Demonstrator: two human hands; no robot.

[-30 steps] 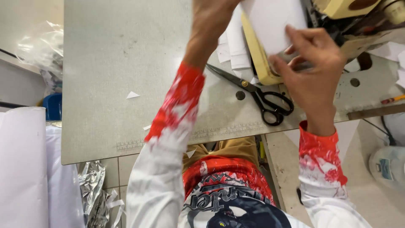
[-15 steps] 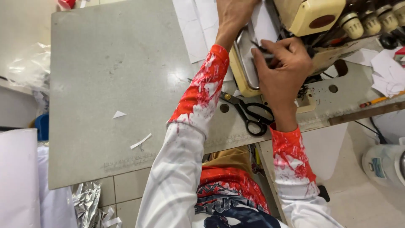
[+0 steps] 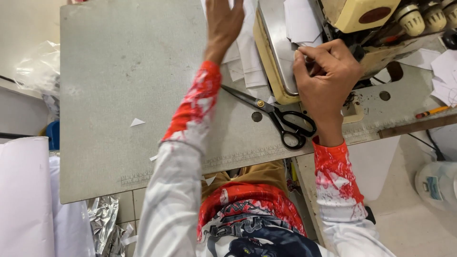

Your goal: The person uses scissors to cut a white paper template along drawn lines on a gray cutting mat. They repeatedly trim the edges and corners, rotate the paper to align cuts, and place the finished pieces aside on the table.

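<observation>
My left hand (image 3: pixel 223 21) lies flat on a stack of white fabric pieces (image 3: pixel 247 52) at the far side of the grey table (image 3: pixel 124 85), fingers spread. My right hand (image 3: pixel 328 78) is curled on the metal bed (image 3: pixel 281 52) of a cream sewing machine (image 3: pixel 362 14), pinching a white piece of cloth (image 3: pixel 300 21) that lies on the bed. Black-handled scissors (image 3: pixel 281 119) rest on the table just in front of the machine, between my two arms.
Small white scraps (image 3: pixel 137 122) lie on the table. More white pieces (image 3: pixel 445 76) and a pencil (image 3: pixel 431 112) sit at the right. A white fabric roll (image 3: pixel 24 195), crumpled foil (image 3: pixel 102 219) and a plastic jug (image 3: pixel 435 183) are below the table's edge.
My view has shifted so the machine and table sit lower in the frame. My right hand stays at the machine bed; my left hand has spread onto the stack of white pieces.
</observation>
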